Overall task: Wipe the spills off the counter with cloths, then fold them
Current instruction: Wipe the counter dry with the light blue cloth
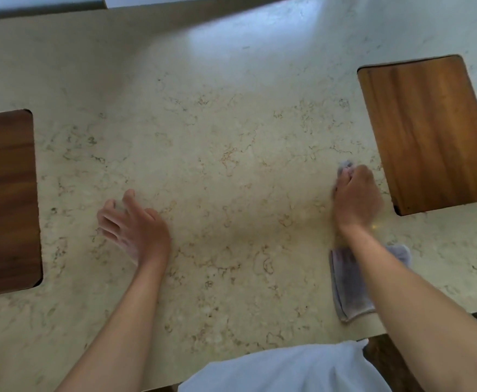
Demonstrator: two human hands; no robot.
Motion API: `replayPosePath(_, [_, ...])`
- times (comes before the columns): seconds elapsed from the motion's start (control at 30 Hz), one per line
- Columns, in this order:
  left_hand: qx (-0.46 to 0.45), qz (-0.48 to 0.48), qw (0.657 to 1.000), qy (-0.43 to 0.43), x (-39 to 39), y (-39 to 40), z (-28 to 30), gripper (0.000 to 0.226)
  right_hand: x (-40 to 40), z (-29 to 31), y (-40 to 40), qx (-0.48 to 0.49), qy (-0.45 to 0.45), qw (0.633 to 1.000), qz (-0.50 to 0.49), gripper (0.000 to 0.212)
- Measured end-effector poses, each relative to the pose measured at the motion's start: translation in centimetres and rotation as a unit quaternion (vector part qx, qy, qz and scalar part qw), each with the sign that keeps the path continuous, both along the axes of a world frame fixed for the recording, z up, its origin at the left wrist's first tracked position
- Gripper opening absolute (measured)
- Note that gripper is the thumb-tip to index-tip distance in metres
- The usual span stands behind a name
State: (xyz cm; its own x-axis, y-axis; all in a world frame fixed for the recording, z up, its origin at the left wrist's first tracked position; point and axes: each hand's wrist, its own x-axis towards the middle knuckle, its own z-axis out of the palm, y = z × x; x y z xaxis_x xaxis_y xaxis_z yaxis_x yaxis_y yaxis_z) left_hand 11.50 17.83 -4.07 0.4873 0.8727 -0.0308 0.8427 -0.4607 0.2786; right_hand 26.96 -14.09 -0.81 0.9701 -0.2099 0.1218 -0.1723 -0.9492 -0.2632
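Note:
My right hand (356,198) is closed on a bunched grey cloth (345,167) that peeks out past the fingers, pressed on the beige marbled counter (217,165) just left of the right wooden board. The hand looks blurred. A second grey cloth (350,290), folded flat, lies under my right forearm near the counter's front edge. My left hand (134,224) rests flat on the counter at the left with fingers spread and nothing in it. I cannot make out any spill on the stone.
A wooden board (429,131) is set into the counter at the right and a darker one (5,199) at the left edge. A white object (175,0) sits at the far back. The counter's front edge runs just before my white shirt.

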Motion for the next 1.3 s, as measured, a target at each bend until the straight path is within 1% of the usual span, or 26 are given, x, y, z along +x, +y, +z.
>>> replayPosePath(0.03, [0.001, -0.003, 1.000, 0.002, 0.0, -0.1, 0.0, 0.048, -0.5, 0.0, 0.7, 0.007, 0.003, 1.000, -0.007, 0.030])
replayPosePath(0.07, [0.001, -0.005, 1.000, 0.002, 0.1, -0.1, 0.0, 0.048, -1.4, -0.2, 2.4, 0.007, 0.010, 1.000, 0.012, 0.027])
replayPosePath(0.13, [-0.005, -0.005, 1.000, 0.003, 0.2, -0.2, -0.1, 0.048, -4.0, -0.6, 7.4, 0.035, 0.022, 0.996, 0.077, 0.026])
replayPosePath(0.17, [-0.006, -0.006, 1.000, 0.002, 0.2, -0.2, -0.1, 0.048, -5.8, -0.6, 10.2, 0.061, 0.044, 0.990, 0.118, 0.028])
replayPosePath(0.23, [-0.009, -0.006, 1.000, 0.000, 0.1, 0.0, -0.1, 0.048, -9.9, -1.1, 14.1, 0.109, 0.101, 0.966, 0.213, 0.029])
replayPosePath(0.3, [-0.014, -0.007, 1.000, -0.003, -0.1, 0.0, -0.1, 0.047, -13.8, -0.9, 15.8, 0.134, 0.106, 0.923, 0.344, 0.015])
replayPosePath(0.33, [-0.014, -0.010, 1.000, -0.005, -0.1, 0.0, -0.1, 0.047, -15.0, -1.3, 15.6, 0.116, 0.073, 0.902, 0.410, 0.013])
replayPosePath(0.37, [-0.013, -0.013, 1.000, -0.006, -0.2, 0.1, -0.2, 0.047, -15.5, -1.5, 15.3, 0.103, 0.071, 0.886, 0.446, 0.014])
replayPosePath(0.4, [-0.011, -0.016, 1.000, -0.007, -0.3, 0.1, -0.2, 0.048, -15.4, -1.6, 14.7, 0.093, 0.066, 0.872, 0.476, 0.013])
replayPosePath(0.47, [-0.019, -0.019, 1.000, -0.011, -0.4, 0.2, -0.1, 0.048, -13.9, -1.7, 13.0, 0.042, 0.037, 0.854, 0.517, 0.008])
replayPosePath(0.5, [-0.026, -0.022, 0.999, -0.014, -0.5, 0.3, 0.0, 0.048, -13.0, -1.7, 11.9, 0.014, 0.016, 0.856, 0.516, 0.008])
replayPosePath(0.53, [-0.033, -0.026, 0.999, -0.017, -0.7, 0.4, 0.1, 0.048, -11.8, -1.8, 10.6, -0.006, -0.004, 0.869, 0.496, 0.009])
replayPosePath(0.6, [-0.048, -0.036, 0.998, -0.020, -1.2, 0.7, 0.3, 0.048, -9.8, -1.4, 8.1, -0.026, -0.014, 0.919, 0.394, 0.009])
replayPosePath(0.67, [-0.059, -0.051, 0.997, -0.020, -1.6, 0.8, 0.5, 0.048, -9.3, -1.0, 6.9, -0.012, -0.002, 0.960, 0.281, 0.013])
replayPosePath(0.7, [-0.065, -0.057, 0.996, -0.018, -1.8, 0.7, 0.6, 0.048, -9.7, -1.0, 7.0, 0.003, 0.015, 0.968, 0.249, 0.013])
replayPosePath(0.73, [-0.073, -0.062, 0.995, -0.015, -1.9, 0.7, 0.8, 0.049, -10.4, -0.8, 7.2, 0.023, 0.035, 0.970, 0.239, 0.013])
replayPosePath(0.8, [-0.098, -0.069, 0.993, -0.006, -2.1, 0.7, 1.2, 0.050, -11.8, -1.0, 7.6, 0.053, 0.071, 0.963, 0.256, 0.011])
replayPosePath(0.87, [-0.119, -0.076, 0.990, -0.004, -2.4, 0.4, 1.7, 0.051, -12.7, -0.9, 7.1, 0.103, 0.167, 0.944, 0.265, 0.014])
replayPosePath(0.9, [-0.130, -0.076, 0.989, -0.009, -2.5, 0.1, 2.1, 0.051, -12.8, -0.7, 6.6, 0.153, 0.210, 0.931, 0.256, 0.018])
replayPosePath(0.93, [-0.147, -0.069, 0.987, -0.018, -2.5, -0.4, 2.7, 0.050, -12.6, -0.2, 6.0, 0.223, 0.244, 0.915, 0.229, 0.021])
replayPosePath(0.97, [-0.170, -0.060, 0.983, -0.033, -2.5, -1.3, 3.4, 0.050, -12.5, 0.5, 5.5, 0.302, 0.262, 0.896, 0.194, 0.025])
replayPosePath(1.03, [-0.224, -0.060, 0.969, -0.083, -2.7, -4.0, 5.3, 0.048, -12.4, 2.8, 4.5, 0.425, 0.256, 0.859, 0.129, 0.031])
replayPosePath(1.1, [-0.301, -0.082, 0.940, -0.138, -3.0, -7.4, 7.7, 0.041, -12.5, 4.9, 3.7, 0.504, 0.250, 0.822, 0.083, 0.031])
replayPosePath(1.17, [-0.384, -0.098, 0.903, -0.165, -3.4, -10.8, 10.1, 0.029, -13.1, 6.6, 3.0, 0.566, 0.254, 0.782, 0.056, 0.030])
replayPosePath(1.23, [-0.457, -0.114, 0.862, -0.189, -3.8, -13.5, 12.0, 0.016, -13.7, 7.9, 2.3, 0.614, 0.254, 0.746, 0.045, 0.029])
replayPosePath(1.3, [-0.521, -0.124, 0.818, -0.211, -4.2, -15.6, 13.6, 0.011, -14.4, 9.1, 1.5, 0.648, 0.252, 0.718, 0.029, 0.026])
